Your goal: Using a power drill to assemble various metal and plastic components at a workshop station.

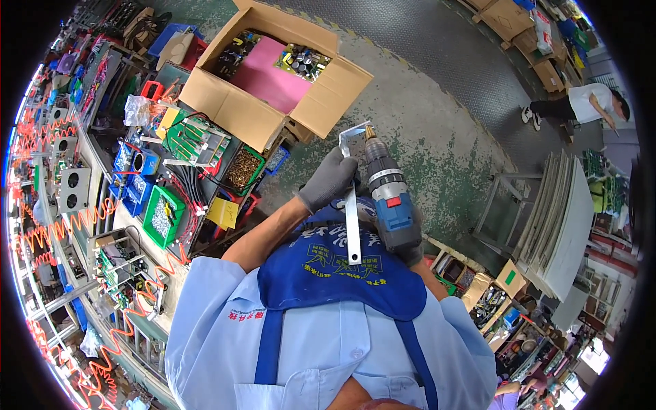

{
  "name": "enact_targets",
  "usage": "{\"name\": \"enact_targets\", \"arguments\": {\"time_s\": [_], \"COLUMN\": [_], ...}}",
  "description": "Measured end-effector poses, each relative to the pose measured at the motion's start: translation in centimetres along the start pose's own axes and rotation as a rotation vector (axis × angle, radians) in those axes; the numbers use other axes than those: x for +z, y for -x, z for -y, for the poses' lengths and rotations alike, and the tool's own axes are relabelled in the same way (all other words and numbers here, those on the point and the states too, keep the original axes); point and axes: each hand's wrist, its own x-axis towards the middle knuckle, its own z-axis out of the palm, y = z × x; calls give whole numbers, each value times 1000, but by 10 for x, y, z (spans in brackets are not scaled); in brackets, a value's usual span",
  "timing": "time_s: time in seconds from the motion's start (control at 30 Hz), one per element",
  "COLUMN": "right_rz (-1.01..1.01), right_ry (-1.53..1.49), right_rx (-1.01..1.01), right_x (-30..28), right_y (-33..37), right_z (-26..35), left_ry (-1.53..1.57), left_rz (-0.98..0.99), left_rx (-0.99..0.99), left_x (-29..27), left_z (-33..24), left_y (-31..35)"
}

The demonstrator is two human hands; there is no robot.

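My left hand (331, 179), in a grey glove, is closed around a long silver metal bracket (352, 229). The bracket has a bent upper end and a hole near its lower end. A blue and grey cordless drill (393, 198) points away from me, held in my gloved right hand (412, 255), which is mostly hidden behind the drill body. The brass-coloured bit (370, 132) in its chuck is right at the bracket's bent end; I cannot tell whether it is inside a hole there.
An open cardboard box (236, 113) with circuit boards and pink foam stands ahead left. Green bins of screws (164, 216) and brass-coloured parts (244, 168) sit on the left bench. Panels (557, 219) lean at right. A person in a white top (589, 102) stands far right.
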Motion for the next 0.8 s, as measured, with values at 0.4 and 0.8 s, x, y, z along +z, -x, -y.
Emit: {"name": "enact_targets", "arguments": {"time_s": [0.4, 0.8], "right_rz": [83, 78], "right_ry": [356, 541], "right_rx": [-115, -356], "right_x": [-20, -41], "right_y": [0, -4], "right_z": [24, 21], "left_ry": [-211, -137], "left_rz": [-131, -53], "left_rx": [56, 106], "left_x": [-1, 1], "left_z": [26, 16], "left_y": [-16, -7]}}
